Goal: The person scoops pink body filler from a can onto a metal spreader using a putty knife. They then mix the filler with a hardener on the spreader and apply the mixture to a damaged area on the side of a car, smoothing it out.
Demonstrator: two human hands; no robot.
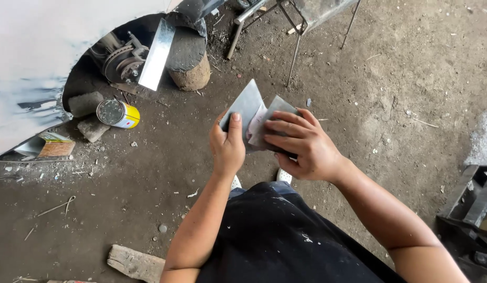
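Observation:
My left hand grips a flat grey metal spreader blade by its lower edge, thumb pressed on its face. My right hand holds a second grey spreader against the first, fingers spread over it. A smear of pale pinkish filler sits between the two blades. Both hands are in front of my black-clothed lap, above the dirt floor.
A white car body panel with an open wheel arch shows a brake disc at upper left. A yellow tin, stones, a wooden stump, a metal stand's legs, a wood scrap and dark metal parts lie around.

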